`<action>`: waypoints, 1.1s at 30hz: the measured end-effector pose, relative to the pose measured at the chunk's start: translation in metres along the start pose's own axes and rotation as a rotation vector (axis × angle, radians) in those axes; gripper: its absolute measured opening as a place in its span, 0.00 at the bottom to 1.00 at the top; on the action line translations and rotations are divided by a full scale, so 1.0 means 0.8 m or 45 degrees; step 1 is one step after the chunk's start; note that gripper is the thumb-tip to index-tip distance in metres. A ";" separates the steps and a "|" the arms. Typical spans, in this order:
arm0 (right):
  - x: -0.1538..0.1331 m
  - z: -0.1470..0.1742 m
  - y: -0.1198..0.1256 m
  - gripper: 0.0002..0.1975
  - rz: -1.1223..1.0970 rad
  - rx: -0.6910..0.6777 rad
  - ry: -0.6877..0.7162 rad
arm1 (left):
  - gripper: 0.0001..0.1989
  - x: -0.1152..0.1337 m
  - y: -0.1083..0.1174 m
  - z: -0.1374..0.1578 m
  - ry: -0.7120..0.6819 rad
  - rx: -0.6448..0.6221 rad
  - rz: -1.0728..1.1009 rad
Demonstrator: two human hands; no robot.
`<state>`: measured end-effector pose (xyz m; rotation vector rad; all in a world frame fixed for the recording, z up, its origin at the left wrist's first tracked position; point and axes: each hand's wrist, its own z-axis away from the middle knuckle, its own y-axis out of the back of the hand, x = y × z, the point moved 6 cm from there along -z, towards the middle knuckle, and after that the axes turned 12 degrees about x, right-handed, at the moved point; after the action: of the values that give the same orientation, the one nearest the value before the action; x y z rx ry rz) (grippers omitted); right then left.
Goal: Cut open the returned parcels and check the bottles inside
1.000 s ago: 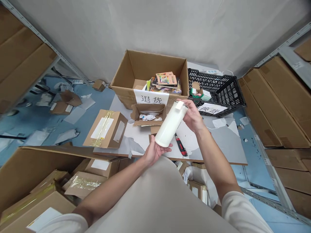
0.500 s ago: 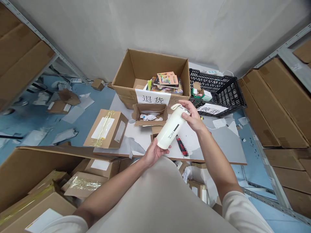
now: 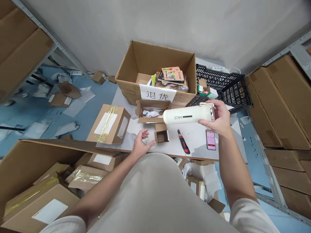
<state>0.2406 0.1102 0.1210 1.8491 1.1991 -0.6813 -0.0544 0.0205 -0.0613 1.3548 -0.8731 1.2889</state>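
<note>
A white thermos bottle (image 3: 188, 115) with dark lettering lies sideways in the air above the table. My right hand (image 3: 217, 117) grips it around the lid end, where a strap loop sticks out. My left hand (image 3: 142, 144) is off the bottle, fingers apart, beside a small open carton (image 3: 161, 136). Behind that carton stands an opened box (image 3: 141, 120) with crumpled white paper inside. A red and black utility knife (image 3: 184, 142) and a phone (image 3: 211, 140) with a lit screen rest on the white tabletop below the bottle.
A large carton (image 3: 130, 92) with a paper sign holds several books (image 3: 172, 76). To its right is a black plastic crate (image 3: 234, 87) with small boxes. A taped parcel (image 3: 123, 126) sits at the table's left. Shelves of cartons (image 3: 274, 110) line the right side; more parcels (image 3: 48, 202) fill a box at lower left.
My left hand has let go of the thermos bottle and moved left. My right hand has swung the bottle from a slant to nearly level and shifted right, uncovering the small carton and phone.
</note>
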 end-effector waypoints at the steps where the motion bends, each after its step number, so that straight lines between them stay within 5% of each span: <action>1: 0.003 0.009 -0.003 0.35 0.028 0.018 -0.007 | 0.46 -0.012 0.002 -0.002 -0.058 -0.012 -0.165; 6: 0.021 0.066 -0.046 0.30 0.130 -0.119 -0.087 | 0.63 -0.062 -0.046 -0.007 -0.107 -0.246 -0.399; 13: 0.016 0.100 -0.057 0.30 0.328 -0.226 -0.133 | 0.44 -0.063 -0.076 -0.020 -0.215 -0.180 -0.283; 20: -0.004 0.094 -0.062 0.28 0.359 -0.400 0.025 | 0.42 -0.067 -0.068 -0.022 -0.181 -0.252 -0.297; 27: -0.014 0.114 -0.154 0.23 0.659 -0.923 0.165 | 0.40 -0.069 -0.073 -0.022 -0.238 -0.259 -0.297; 33: 0.026 0.135 -0.210 0.26 0.888 -1.141 0.349 | 0.39 -0.077 -0.072 -0.026 -0.229 -0.221 -0.275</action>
<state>0.0941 0.0654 -0.0091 1.4194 0.7239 0.4588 -0.0137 0.0443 -0.1347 1.3991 -0.9108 0.9156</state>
